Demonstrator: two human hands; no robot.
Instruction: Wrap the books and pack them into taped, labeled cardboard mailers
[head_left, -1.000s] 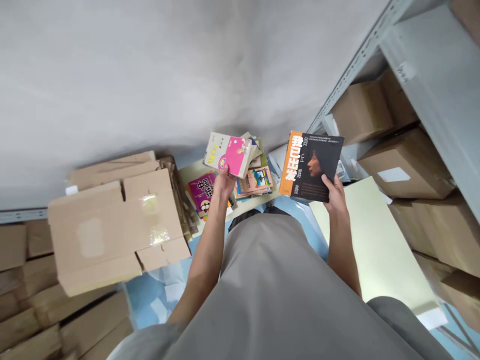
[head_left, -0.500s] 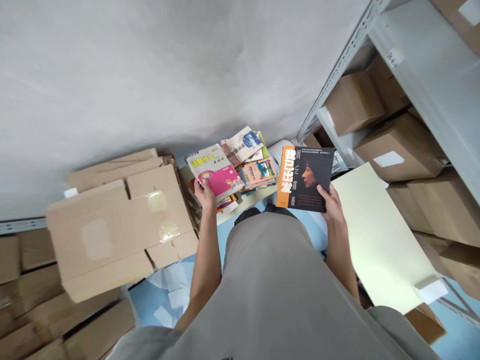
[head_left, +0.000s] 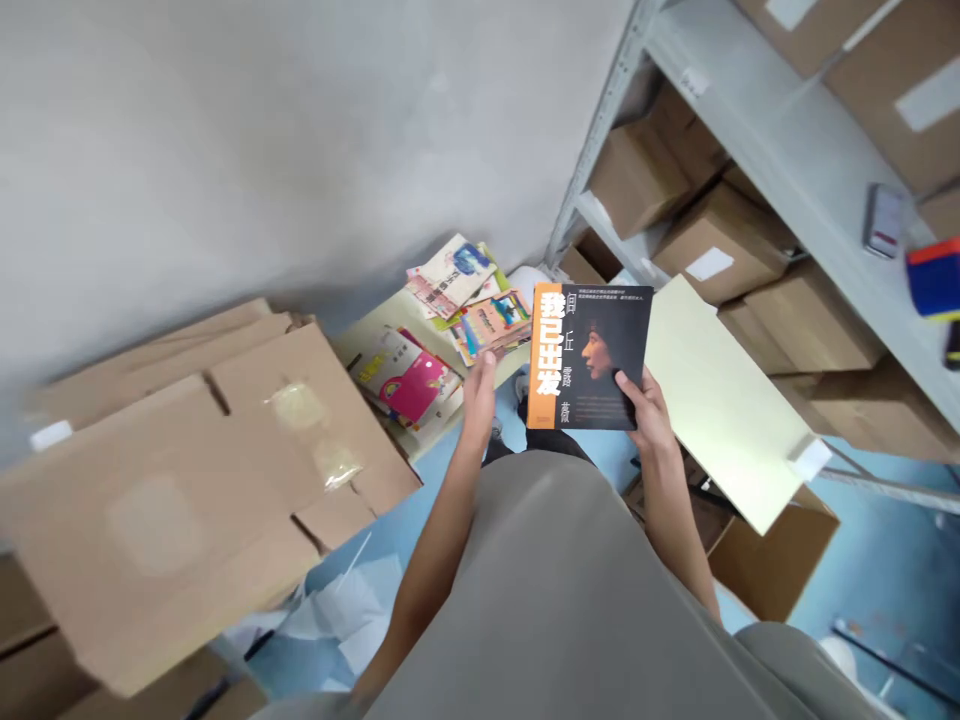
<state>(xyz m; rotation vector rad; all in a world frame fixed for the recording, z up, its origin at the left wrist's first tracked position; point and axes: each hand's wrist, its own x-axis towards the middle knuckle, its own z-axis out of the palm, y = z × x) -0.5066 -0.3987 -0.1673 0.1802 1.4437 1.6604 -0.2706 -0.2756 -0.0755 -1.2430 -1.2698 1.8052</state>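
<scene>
A bare grey wall (head_left: 262,130) fills the upper left, and a grey metal shelf rack (head_left: 780,150) loaded with brown boxes (head_left: 757,250) fills the upper right. Flattened cardboard (head_left: 187,470) is spread across the left, its right edge reaching close to the left forearm. A pale board (head_left: 720,390) is seen leaning at the right, its near corner over an open box (head_left: 772,550) on the blue floor (head_left: 885,560). Open floor is left only as a narrow strip between the cardboard and the person's grey-clad body. Beyond the hands, loose books (head_left: 465,290) are piled on a low pale surface, with a pink book (head_left: 409,380) lying nearest the cardboard's edge. A dark book with an orange spine (head_left: 589,355) is held upright in front of the body, just right of the pile; it is gripped at its lower right corner by the right hand (head_left: 645,415), thumb on the cover. The left hand (head_left: 480,390) is held empty, fingers loosely together, just beside the book's left edge.
</scene>
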